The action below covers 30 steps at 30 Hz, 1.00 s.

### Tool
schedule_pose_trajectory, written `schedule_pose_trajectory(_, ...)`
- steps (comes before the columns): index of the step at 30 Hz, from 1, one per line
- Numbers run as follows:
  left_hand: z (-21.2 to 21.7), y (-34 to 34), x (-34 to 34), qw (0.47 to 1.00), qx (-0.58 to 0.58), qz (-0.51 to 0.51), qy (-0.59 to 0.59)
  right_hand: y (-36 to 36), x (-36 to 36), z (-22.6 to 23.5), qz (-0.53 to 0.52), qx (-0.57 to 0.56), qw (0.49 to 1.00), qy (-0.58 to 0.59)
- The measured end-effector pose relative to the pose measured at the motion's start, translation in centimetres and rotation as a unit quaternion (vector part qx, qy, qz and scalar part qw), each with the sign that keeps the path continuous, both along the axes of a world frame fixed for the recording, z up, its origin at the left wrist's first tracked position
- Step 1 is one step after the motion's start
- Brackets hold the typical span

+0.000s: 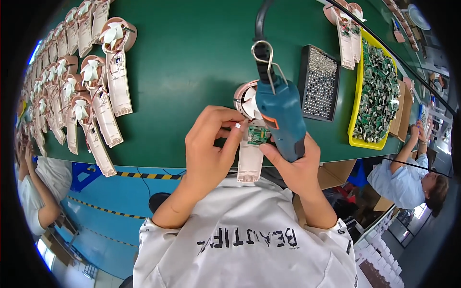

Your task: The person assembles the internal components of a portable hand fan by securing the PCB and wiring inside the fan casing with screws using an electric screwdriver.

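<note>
In the middle of the bench lies a pink half-shell of a handheld fan [249,168], its handle toward me and its round head with white blades [249,103] away from me. A small green circuit board [257,135] is over the handle. My left hand [211,144] is closed in a pinch on a small white wire connector [238,125] beside the board. My right hand [297,165] grips the board's right edge, thumb at its lower corner. A blue electric screwdriver [283,115] hangs by its cable in front, hiding most of the right fingers and part of the fan head.
Several pink fan shells [98,108] stand in rows at left. A black tray of screws [321,84] sits to the right, then a yellow bin of circuit boards [374,96] and a cardboard box [402,113]. Co-workers [401,177] sit at both sides.
</note>
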<state>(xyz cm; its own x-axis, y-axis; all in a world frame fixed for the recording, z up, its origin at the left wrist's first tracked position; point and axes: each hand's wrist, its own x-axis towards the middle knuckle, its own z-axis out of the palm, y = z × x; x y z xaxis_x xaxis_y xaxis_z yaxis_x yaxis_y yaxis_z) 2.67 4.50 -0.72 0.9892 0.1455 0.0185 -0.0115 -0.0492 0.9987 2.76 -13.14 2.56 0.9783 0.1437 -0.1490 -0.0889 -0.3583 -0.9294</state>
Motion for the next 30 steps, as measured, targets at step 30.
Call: schedule_pose_trajectory(30,2.6,-1.0,-0.6,0.988,0.042,-0.033,0.142,1.8,0.6,-1.0,-0.089,-0.044,0.994,0.048)
